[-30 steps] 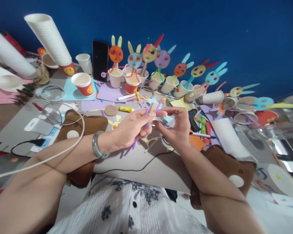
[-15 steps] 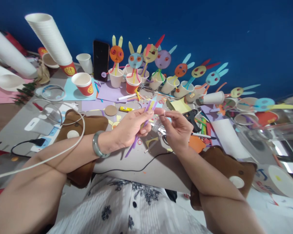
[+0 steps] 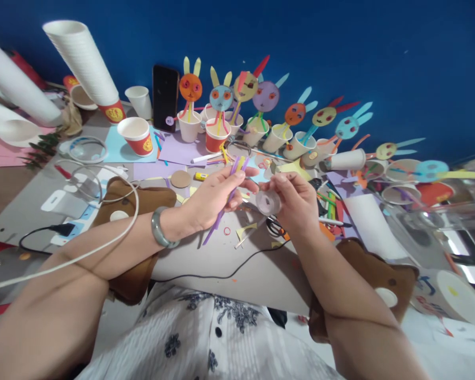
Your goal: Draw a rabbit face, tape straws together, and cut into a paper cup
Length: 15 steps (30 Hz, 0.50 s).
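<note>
My left hand [image 3: 206, 205] is closed around a small bunch of purple and yellow paper strips [image 3: 240, 164], whose purple ends stick out below the palm. To its right, my right hand [image 3: 298, 203] pinches what looks like a roll of clear tape [image 3: 268, 203], hanging under its fingertips. A gap separates the fingertips of the two hands; any tape stretched between them is too faint to tell. On the table below lie a pair of scissors [image 3: 275, 228], a small red ring [image 3: 227, 231] and yellow paper scraps [image 3: 245, 232].
Paper rabbit figures [image 3: 221, 98] stand in paper cups along the blue wall. At left are a tall cup stack [image 3: 83, 63], a red cup [image 3: 135, 138], a phone [image 3: 165, 97] and a power strip [image 3: 77, 224] with a white cable. A black cord [image 3: 221, 276] crosses the table front.
My right hand has moved away from the strips to the right and turned, bringing the clear roll into plain view. My left hand keeps its grip on the strips, shifting slightly.
</note>
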Motion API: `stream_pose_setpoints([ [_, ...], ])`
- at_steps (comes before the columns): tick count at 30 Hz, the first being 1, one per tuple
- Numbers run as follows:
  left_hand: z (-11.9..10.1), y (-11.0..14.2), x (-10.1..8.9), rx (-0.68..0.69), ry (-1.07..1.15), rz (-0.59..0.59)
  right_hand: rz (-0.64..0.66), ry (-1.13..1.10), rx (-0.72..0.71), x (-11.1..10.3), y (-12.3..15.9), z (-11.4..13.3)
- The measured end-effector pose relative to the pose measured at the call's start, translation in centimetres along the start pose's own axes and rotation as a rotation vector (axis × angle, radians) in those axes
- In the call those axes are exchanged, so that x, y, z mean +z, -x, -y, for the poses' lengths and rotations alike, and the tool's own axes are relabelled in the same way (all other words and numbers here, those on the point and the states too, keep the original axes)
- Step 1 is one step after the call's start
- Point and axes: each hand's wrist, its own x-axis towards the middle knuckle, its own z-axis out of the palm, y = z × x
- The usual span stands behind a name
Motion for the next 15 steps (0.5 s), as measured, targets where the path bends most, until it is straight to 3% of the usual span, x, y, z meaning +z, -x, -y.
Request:
stream_pose_setpoints([
  [3, 0.5, 0.0, 0.0, -0.007, -0.072, 0.048, 0.038, -0.005, -0.013, -0.3, 0.6, 1.4],
  [7, 1.2, 0.4, -0.1, 0.015, -0.201, 0.147, 0.120, 0.160, -0.048, -0.5, 1.6, 3.3],
  [11, 2.3, 0.8, -0.5, 0.138, -0.380, 0.243, 0.231, 0.293, -0.073, -0.2, 2.3, 5.0],
  [15, 2.9, 0.9, -0.8, 0.209, -0.540, 0.262, 0.321, 0.343, -0.063, 0.0, 2.6, 5.7],
])
